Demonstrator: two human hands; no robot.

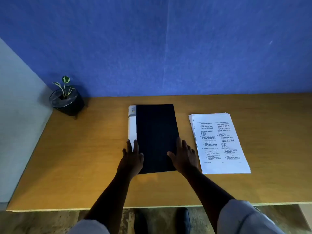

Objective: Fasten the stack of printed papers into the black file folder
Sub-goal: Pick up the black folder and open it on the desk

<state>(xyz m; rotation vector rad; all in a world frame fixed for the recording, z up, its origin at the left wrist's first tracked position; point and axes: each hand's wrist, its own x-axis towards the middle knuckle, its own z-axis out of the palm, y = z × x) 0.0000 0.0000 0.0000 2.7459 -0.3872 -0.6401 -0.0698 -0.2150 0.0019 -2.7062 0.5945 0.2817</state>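
Observation:
A closed black file folder [156, 130] with a white spine strip along its left side lies flat in the middle of the wooden desk [87, 149]. My left hand [132, 157] rests with straight fingers on the folder's near left edge, over the white strip. My right hand [183, 157] lies flat with spread fingers on the near right edge of the cover. To the right of the folder, apart from it, sits the stack of printed papers [219, 142], text side up and slightly fanned at the top.
A small potted plant [66, 100] in a black pot stands at the desk's back left corner. A blue wall rises behind the desk and a pale wall on the left. Shoes and the floor show below the desk's front edge.

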